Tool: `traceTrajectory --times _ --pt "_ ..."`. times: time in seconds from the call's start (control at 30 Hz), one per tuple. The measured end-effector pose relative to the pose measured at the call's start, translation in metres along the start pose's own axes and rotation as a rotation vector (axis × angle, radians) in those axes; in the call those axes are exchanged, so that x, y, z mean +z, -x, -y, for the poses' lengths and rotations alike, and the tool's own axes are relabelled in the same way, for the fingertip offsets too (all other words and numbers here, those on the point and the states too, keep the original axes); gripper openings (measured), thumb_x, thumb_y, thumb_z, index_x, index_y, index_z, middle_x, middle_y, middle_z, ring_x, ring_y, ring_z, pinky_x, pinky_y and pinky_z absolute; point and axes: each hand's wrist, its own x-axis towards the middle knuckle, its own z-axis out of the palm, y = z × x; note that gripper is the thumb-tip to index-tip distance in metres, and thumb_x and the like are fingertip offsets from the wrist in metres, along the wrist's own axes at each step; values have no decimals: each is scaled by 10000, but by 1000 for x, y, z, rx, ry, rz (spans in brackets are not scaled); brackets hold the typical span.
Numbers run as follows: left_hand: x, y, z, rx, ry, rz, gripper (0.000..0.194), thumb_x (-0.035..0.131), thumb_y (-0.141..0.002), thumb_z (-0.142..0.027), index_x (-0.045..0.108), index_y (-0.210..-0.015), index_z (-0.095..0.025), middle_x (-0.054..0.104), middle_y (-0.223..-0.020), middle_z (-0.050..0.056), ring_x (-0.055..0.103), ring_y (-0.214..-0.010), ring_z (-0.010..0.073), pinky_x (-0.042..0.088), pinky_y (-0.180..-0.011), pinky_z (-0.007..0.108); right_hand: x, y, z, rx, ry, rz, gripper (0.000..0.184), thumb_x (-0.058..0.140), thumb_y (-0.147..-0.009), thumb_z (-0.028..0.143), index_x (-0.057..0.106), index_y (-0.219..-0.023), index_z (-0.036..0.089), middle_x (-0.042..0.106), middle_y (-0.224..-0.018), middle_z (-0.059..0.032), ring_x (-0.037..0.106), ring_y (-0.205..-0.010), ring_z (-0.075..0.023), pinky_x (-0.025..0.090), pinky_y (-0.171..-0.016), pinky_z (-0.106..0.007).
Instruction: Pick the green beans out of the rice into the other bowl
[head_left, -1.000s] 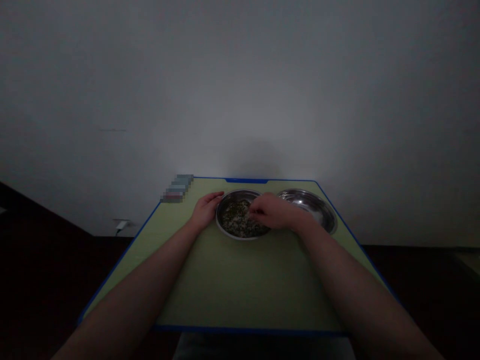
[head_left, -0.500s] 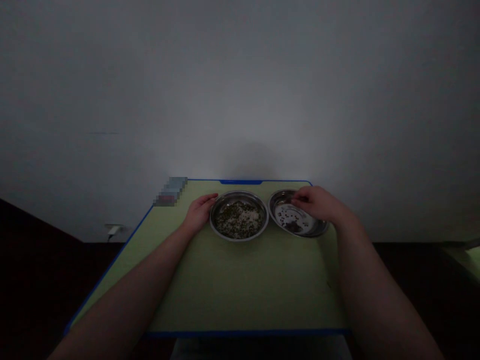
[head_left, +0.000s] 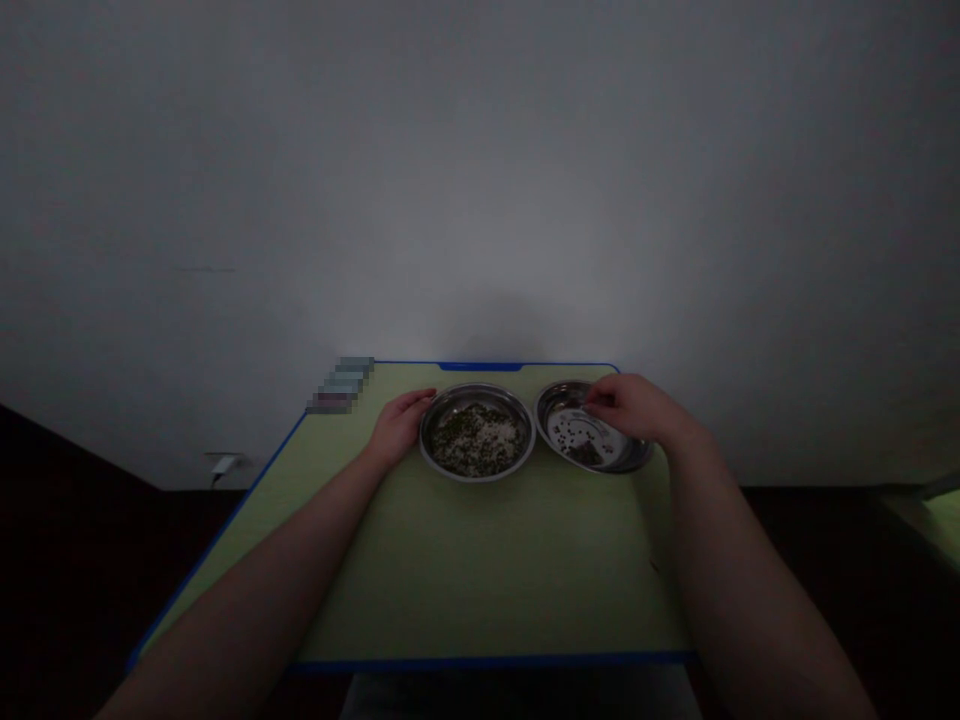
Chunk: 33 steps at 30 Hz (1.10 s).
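Observation:
Two round metal dishes sit side by side at the far end of a green table point(head_left: 480, 570) with a blue edge. The left dish point(head_left: 477, 441) holds a mix of dark and pale grains. The right dish point(head_left: 585, 440) holds only a few dark grains. My left hand point(head_left: 401, 423) rests against the left rim of the left dish, fingers curled on it. My right hand point(head_left: 634, 408) hovers over the far right part of the right dish, fingers pinched together; what they hold is too small to make out.
A blurred small object point(head_left: 341, 387) lies at the table's far left corner. A pale wall rises right behind the table. The floor on both sides is dark, and a white plug point(head_left: 223, 464) shows low on the left wall.
My right hand left the grain-filled left dish and moved right over the other dish, where it has stayed. My left hand kept its place on the rim.

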Motion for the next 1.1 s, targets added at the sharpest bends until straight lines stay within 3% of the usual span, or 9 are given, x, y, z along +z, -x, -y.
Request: traceTrajectory --times 0.13,0.27,0.43,0.53,0.87,1.1 --pt "0 -1 0 4 -32 3 522 642 -636 -460 650 -1032 -119 707 -900 92 636 -839 232 469 -815 364 2 -3 11 -33 1 -66 238 533 -754 306 657 -906 171 636 -712 -32 530 -611 -132 356 -549 -241" --pt "0 1 -2 15 -40 10 500 634 -649 -445 650 -1029 -121 708 -902 90 638 -840 237 476 -803 362 7 -14 40 -158 -12 -106 254 538 -770 308 659 -951 176 624 -765 -41 526 -675 -136 371 -608 -245" --pt "1 4 -6 27 -67 11 488 630 -653 -450 657 -1015 -124 702 -935 91 629 -879 241 469 -816 354 14 -39 89 -396 58 106 237 606 -723 245 680 -943 196 637 -876 -53 546 -792 -157 375 -691 -251" --pt "1 4 -5 13 -34 15 512 638 -642 -454 651 -1028 -116 703 -928 94 629 -872 239 466 -818 358 18 -50 107 -467 97 165 273 617 -712 244 676 -977 214 652 -921 -51 558 -846 -173 375 -741 -259" --pt "0 5 -5 11 -43 12 510 639 -643 -456 654 -1030 -126 695 -970 94 616 -923 247 451 -853 365 41 -47 113 -567 135 386 203 565 -709 218 715 -846 229 692 -835 -25 599 -762 -158 392 -718 -247" --pt "-1 2 0 -14 -4 16 562 660 -622 -478 642 -1054 -119 689 -983 105 620 -916 247 453 -846 366 47 -46 120 -567 133 408 236 584 -673 219 723 -863 236 699 -835 -28 607 -744 -159 402 -698 -238"
